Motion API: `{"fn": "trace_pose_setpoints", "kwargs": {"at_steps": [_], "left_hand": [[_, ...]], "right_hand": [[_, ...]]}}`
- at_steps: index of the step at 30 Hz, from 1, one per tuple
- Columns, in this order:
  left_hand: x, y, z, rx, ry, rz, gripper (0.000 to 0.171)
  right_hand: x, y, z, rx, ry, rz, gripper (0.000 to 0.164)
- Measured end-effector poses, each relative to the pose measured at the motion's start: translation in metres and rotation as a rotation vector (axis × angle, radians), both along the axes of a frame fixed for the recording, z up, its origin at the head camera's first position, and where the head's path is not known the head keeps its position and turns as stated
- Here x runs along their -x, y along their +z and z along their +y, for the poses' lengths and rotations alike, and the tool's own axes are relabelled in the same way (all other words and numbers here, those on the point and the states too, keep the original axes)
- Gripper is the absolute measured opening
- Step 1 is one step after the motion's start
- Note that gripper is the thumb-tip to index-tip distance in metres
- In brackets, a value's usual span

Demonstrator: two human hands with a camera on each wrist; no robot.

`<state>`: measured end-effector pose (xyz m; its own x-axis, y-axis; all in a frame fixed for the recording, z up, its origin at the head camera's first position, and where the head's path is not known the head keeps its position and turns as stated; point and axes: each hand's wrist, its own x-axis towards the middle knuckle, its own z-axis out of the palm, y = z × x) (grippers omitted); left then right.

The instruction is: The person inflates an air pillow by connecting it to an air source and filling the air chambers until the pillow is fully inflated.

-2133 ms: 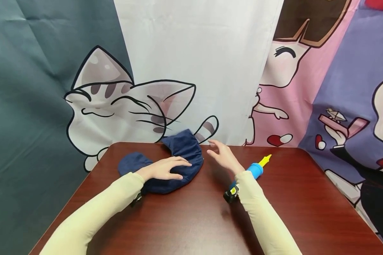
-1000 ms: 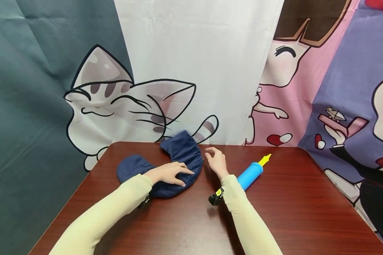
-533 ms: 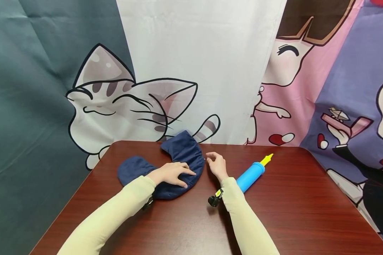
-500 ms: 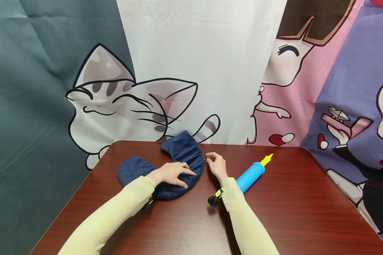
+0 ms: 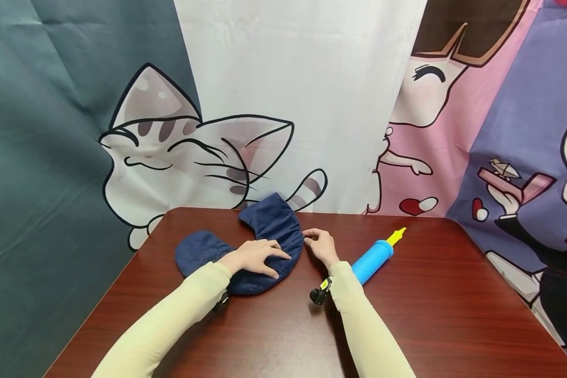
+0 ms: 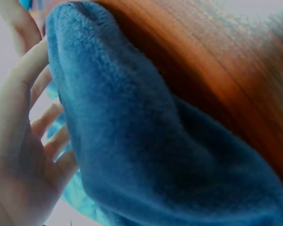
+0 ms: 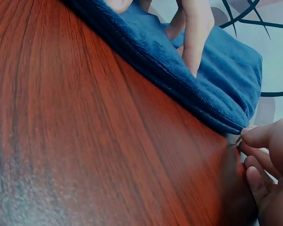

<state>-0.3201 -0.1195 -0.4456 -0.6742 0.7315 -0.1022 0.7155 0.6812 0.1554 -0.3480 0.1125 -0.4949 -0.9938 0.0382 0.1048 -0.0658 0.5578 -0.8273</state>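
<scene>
A navy, plush, U-shaped neck pillow cover (image 5: 276,223) lies rather flat at the back of the table, one end reaching the far edge. My left hand (image 5: 253,258) rests on its near part, fingers spread; in the left wrist view the fingers (image 6: 56,122) lie along the cloth. A zipper (image 7: 132,49) runs along the cover's outer edge. At the right side of the cover my right hand (image 5: 322,245) pinches the small zipper pull (image 7: 237,140) between thumb and forefinger. The pull is mostly hidden by the fingertips.
Right of the right forearm, a blue hand pump (image 5: 372,261) with a yellow nozzle (image 5: 397,236) lies slantwise on the brown table (image 5: 274,336). Behind the table hangs a cartoon-printed cloth (image 5: 302,79).
My right hand has come left and down from above the table to the cover's edge, its fingertips closing on the zipper pull. The left hand and cover have shifted slightly toward me.
</scene>
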Motion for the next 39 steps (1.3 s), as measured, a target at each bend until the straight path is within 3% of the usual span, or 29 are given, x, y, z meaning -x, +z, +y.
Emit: {"fn": "trace_pose_setpoints", "kwargs": {"at_steps": [16,29,39], "left_hand": [[-0.002,-0.0015,0.0002,-0.01,-0.005,0.023,0.057],[-0.0015,-0.0027,-0.0016,-0.011,0.009,0.008,0.057],[-0.0033,-0.0041,-0.0022,-0.016,0.004,0.03,0.06]], "right_hand": [[0.0056,-0.0045,-0.0078,0.01,-0.11,0.055,0.013],[-0.001,0.0029,-0.0066,-0.036,-0.132,0.065,0.006],[-0.0026,0.0004,-0.0048,-0.066,-0.143,0.133,0.004]]}}
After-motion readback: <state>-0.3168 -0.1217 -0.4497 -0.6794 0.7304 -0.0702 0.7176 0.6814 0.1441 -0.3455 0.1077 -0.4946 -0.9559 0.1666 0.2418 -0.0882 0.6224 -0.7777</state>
